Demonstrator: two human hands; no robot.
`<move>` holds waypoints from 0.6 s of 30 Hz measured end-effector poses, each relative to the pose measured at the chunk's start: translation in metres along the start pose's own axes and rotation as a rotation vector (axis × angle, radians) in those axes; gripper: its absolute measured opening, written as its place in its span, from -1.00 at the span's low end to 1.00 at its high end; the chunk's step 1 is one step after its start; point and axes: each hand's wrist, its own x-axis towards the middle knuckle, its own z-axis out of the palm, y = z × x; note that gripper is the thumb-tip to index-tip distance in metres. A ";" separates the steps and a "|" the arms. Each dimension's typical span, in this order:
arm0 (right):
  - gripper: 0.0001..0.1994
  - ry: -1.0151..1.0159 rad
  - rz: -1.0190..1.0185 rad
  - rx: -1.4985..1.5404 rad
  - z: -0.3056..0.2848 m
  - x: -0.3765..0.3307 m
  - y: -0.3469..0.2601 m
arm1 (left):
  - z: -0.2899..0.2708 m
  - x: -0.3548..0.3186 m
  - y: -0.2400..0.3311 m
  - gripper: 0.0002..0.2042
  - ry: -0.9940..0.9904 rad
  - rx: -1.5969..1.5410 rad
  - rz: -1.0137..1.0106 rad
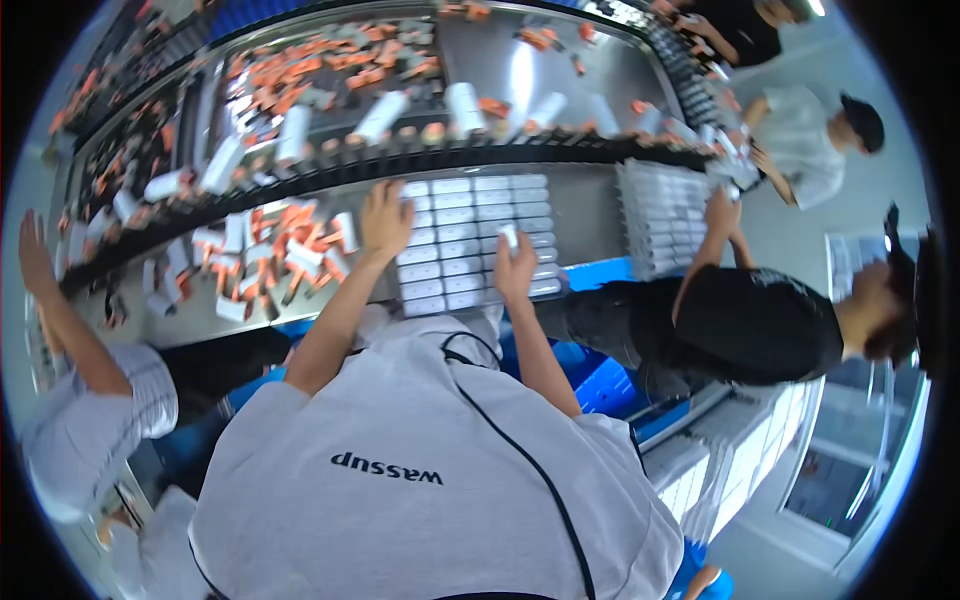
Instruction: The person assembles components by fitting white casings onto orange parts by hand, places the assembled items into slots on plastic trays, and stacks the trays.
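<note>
In front of me lies a clear plastic tray [408, 308] filled with rows of white rectangular blocks [455, 215]. My left hand [385, 218] rests at the tray's far left corner, fingers stretched forward, with nothing seen in it. Over the tray's right half, my right hand [515, 265] pinches a small white block [510, 238] between thumb and fingers. Left of the tray is a loose heap of white and orange pieces [285, 250] on the metal table [375, 290].
Beyond the table runs a black ribbed conveyor [400, 156] carrying white blocks, with metal beds of orange pieces [320, 70] behind it. At right, a co-worker's hand [722, 212] is by a stack of trays [665, 220]. Another person's arm [70, 325] reaches in from the left. Blue crates [605, 385] sit below.
</note>
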 end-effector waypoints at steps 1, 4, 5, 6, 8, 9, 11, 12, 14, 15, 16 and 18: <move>-0.73 -0.001 0.005 -0.001 -0.001 0.000 0.001 | 0.001 0.000 -0.001 -0.58 0.000 0.000 0.023; -0.74 0.001 0.050 0.028 -0.003 0.000 0.010 | 0.003 0.001 0.001 -0.58 -0.045 -0.041 0.030; -0.73 0.012 0.051 0.035 -0.004 0.000 0.009 | 0.005 0.001 0.000 -0.57 -0.060 -0.039 0.025; -0.73 0.032 0.027 0.023 -0.004 0.000 0.008 | 0.005 0.001 0.000 -0.57 -0.073 -0.037 0.020; -0.72 0.013 0.046 0.022 -0.006 0.000 0.007 | 0.005 0.001 0.001 -0.56 -0.069 -0.037 0.039; -0.72 0.039 0.021 0.012 -0.005 0.000 0.006 | 0.004 0.000 0.001 -0.56 -0.069 -0.039 0.038; -0.72 0.052 0.018 0.014 -0.006 0.002 0.007 | 0.004 0.002 0.002 -0.57 -0.065 -0.043 0.040; -0.72 0.045 0.015 0.016 -0.005 0.002 0.008 | 0.002 0.002 0.003 -0.57 -0.074 -0.044 0.031; -0.72 0.060 0.004 0.010 -0.005 0.002 0.008 | 0.001 0.002 0.004 -0.57 -0.072 -0.039 0.035; -0.71 0.058 -0.007 0.010 -0.004 0.003 0.007 | 0.002 0.002 0.003 -0.56 -0.060 -0.034 0.033; -0.71 0.058 -0.004 0.011 -0.004 0.002 0.006 | 0.002 0.001 0.001 -0.56 -0.065 -0.032 0.030; -0.71 0.047 0.004 0.005 -0.006 0.003 0.003 | 0.002 0.001 0.002 -0.57 -0.079 -0.040 0.012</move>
